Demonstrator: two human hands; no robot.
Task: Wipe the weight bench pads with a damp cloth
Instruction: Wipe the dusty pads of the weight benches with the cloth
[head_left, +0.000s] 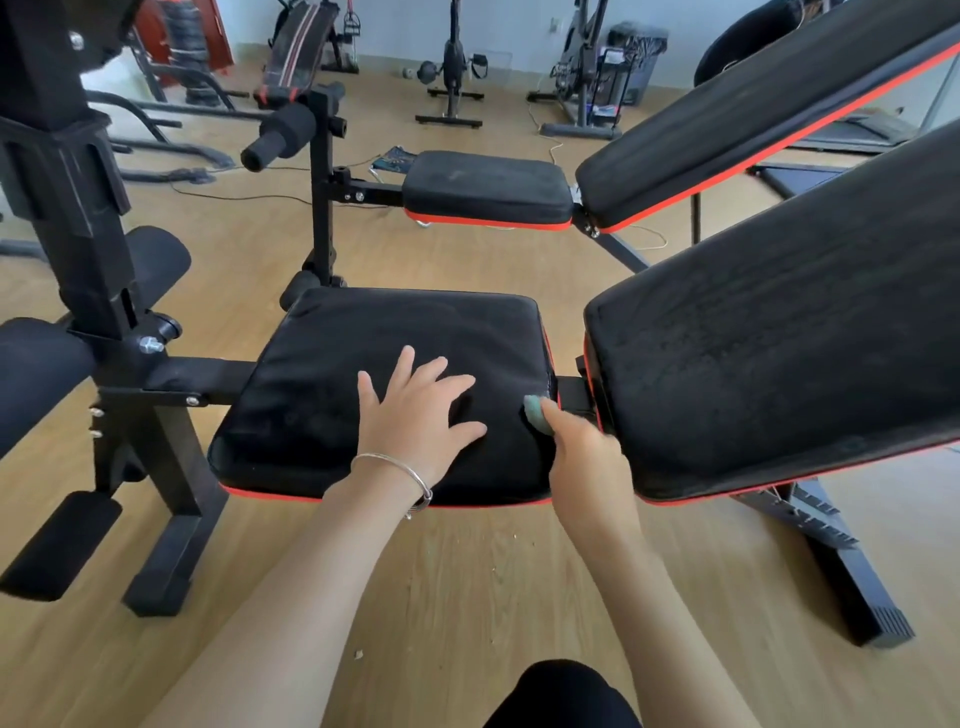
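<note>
Head view looks down on my two hands at the nearer bench. My left hand (421, 410) lies flat with its fingers spread on the seat pad (363, 358), steadying it. My right hand (584, 457) bunches the small green cloth (535, 412) in its curled fingers and presses it against the seat pad's right edge, just beside the gap before the back pad (779, 343). I judge I am partway through wiping this seat, working along its edge. The tilted back pad looks dusty and streaked, so it seems not yet done. The next move, I think, calls for carrying the cloth across the gap onto the back pad and sweeping along its length with firm pressure, my left hand shifting over to brace it. Counting: one cloth, two hands, and two benches. Each bench has one seat and one inclined back, the second one's being the far seat pad (485, 184) and the far back pad (753, 104). That makes four pads in all.
</note>
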